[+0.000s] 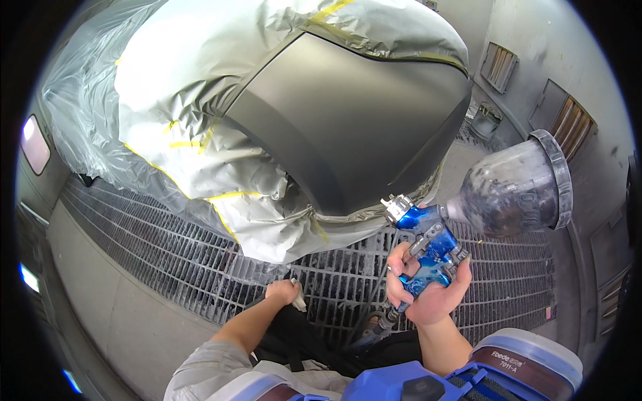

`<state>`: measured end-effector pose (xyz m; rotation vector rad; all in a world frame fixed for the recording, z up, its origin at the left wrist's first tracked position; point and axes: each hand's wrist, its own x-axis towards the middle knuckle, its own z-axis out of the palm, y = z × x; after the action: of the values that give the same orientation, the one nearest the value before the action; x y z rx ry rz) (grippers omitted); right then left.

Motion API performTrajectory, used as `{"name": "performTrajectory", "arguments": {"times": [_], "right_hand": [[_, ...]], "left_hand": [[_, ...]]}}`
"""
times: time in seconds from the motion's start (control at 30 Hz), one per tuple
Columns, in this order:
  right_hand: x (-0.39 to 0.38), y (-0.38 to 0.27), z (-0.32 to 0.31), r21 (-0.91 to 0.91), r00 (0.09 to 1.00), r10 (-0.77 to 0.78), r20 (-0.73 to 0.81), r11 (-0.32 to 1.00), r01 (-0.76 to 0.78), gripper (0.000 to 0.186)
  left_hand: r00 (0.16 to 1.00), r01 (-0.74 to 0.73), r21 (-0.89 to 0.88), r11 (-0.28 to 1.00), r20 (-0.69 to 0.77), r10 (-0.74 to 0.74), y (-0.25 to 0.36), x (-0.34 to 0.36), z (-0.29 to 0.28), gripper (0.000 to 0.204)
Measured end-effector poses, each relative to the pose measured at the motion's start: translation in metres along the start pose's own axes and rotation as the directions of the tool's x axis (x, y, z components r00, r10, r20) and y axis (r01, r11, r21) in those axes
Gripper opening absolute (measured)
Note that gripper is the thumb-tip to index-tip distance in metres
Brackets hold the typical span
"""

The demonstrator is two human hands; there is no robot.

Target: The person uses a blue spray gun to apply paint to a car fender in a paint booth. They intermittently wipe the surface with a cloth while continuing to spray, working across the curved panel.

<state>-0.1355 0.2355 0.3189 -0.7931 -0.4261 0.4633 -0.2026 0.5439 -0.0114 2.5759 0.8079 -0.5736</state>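
My right hand (431, 294) is wrapped round the handle of a blue spray gun (435, 247), whose silver nozzle points up and left toward the car panel. A large clear paint cup (511, 190), stained white inside, juts out to the right from the gun. My left hand (283, 292) hangs low near my legs, closed on a pale crumpled cloth (299, 297). Ahead stands a dark matte grey car panel (354, 107), framed by white masking paper (274, 234) and yellow tape (185, 144). The nozzle sits just off the panel's lower right edge.
Clear plastic sheeting (87, 100) drapes the car's left side. Metal floor grating (194, 260) runs beneath. A hose (384, 321) hangs from the gun's handle. By the right wall, which has vents (565, 120), stands a metal bucket (486, 120). Respirator parts (528, 364) fill the lower edge.
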Motion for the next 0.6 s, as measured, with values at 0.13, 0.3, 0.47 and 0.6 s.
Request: {"name": "performTrajectory", "arguments": {"times": [0.13,0.3,0.47,0.6], "right_hand": [[0.003,0.0,-0.005,-0.028,0.999,0.017,0.051,0.999,-0.016,0.106],[0.006,0.004,-0.012,-0.064,0.99,0.02,0.138,0.998,-0.011,0.106],[0.004,0.006,-0.012,-0.068,0.988,0.008,0.157,0.998,0.002,0.106],[0.001,0.005,-0.006,-0.029,0.995,0.003,0.101,1.0,0.0,0.105]], "left_hand": [[0.993,-0.12,0.003,0.993,-0.019,0.12,-0.002,-0.001,0.001,0.058],[0.958,-0.287,0.02,0.958,0.022,0.286,-0.002,0.0,0.007,0.055],[0.979,-0.205,0.045,0.978,0.019,0.204,-0.003,0.002,0.008,0.056],[0.978,-0.207,0.064,0.976,-0.013,0.208,-0.005,0.0,0.008,0.057]]}}
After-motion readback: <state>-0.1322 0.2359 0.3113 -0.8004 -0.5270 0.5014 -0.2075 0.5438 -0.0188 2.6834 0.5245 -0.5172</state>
